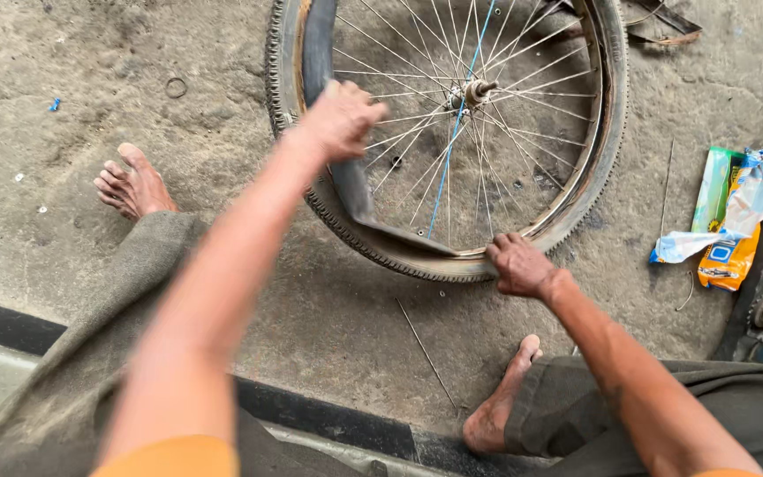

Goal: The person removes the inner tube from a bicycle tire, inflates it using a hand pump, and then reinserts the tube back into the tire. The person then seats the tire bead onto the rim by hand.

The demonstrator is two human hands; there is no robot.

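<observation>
A rough, dusty concrete floor (90,71) fills the view, seen from above by a seated person whose bare feet rest at left (132,185) and lower centre (498,408). A bicycle wheel (452,132) lies flat on the floor, its spokes and hub (474,90) exposed. The tyre (381,252) sits around the rim. A dark rubber inner tube (351,190) is partly out: on the near-left side it stands up and drapes inside the rim, while the far and right sides look seated or hidden. Judging from this, the tube work is roughly midway.

The left hand (342,119) is clenched on the raised tube near the left rim. The right hand (520,265) presses on the near edge of the tyre, fingers curled over it.

A crumpled green, blue and orange plastic packet (728,221) lies to the right, well apart. A thin loose spoke (426,349) lies near the feet.
</observation>
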